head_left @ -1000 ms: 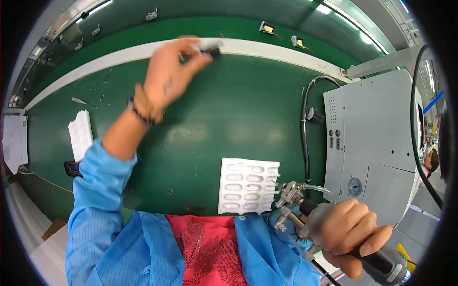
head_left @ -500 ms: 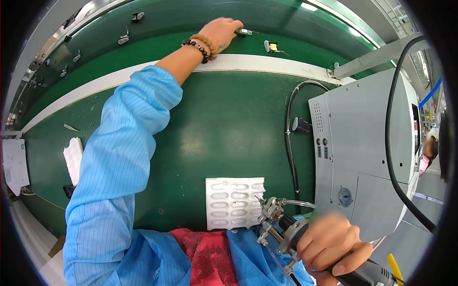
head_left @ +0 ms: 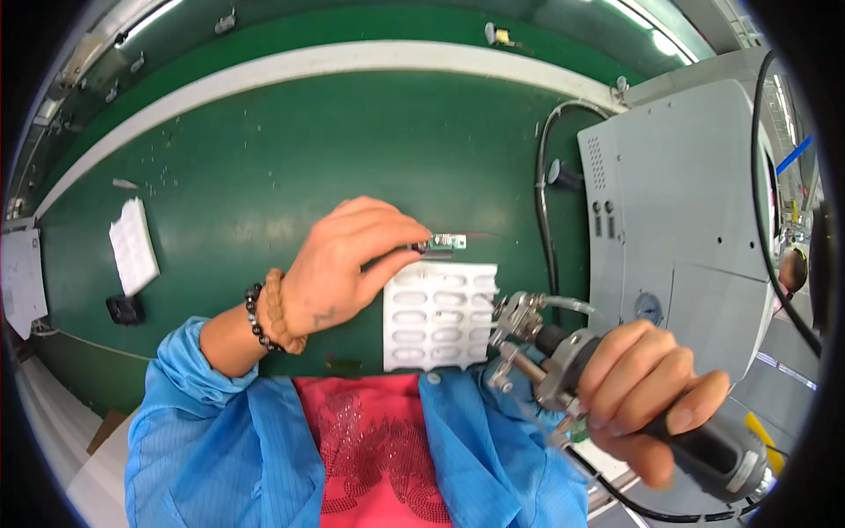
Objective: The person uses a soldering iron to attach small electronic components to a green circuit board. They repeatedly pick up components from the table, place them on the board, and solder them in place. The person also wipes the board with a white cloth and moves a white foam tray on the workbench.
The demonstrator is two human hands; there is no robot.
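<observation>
My left hand (head_left: pixel 352 251) pinches a small circuit board assembly (head_left: pixel 450 240) between thumb and fingertips. The part has a green board, a dark body mostly hidden by my fingers, and a thin red wire. It is held just beyond the far edge of a white molded tray (head_left: pixel 424 352) with rows of oval pockets. My right hand (head_left: pixel 651 387) is wrapped round the black grip of a handheld power screwdriver (head_left: pixel 563 356) with a metal head and a clear feed tube. The screwdriver's tip points left, over the tray's right edge.
A grey machine box (head_left: pixel 664 194) with a gauge stands at the right, a black cable (head_left: pixel 544 194) beside it. At the left lie another white tray piece (head_left: pixel 134 246) and a black square part (head_left: pixel 125 310). Beyond the white rail (head_left: pixel 352 58), several small parts sit on a green belt.
My left hand has come back from the belt with the circuit board assembly, nearer my body and above the tray's far edge. My right hand still grips the screwdriver, slightly farther right.
</observation>
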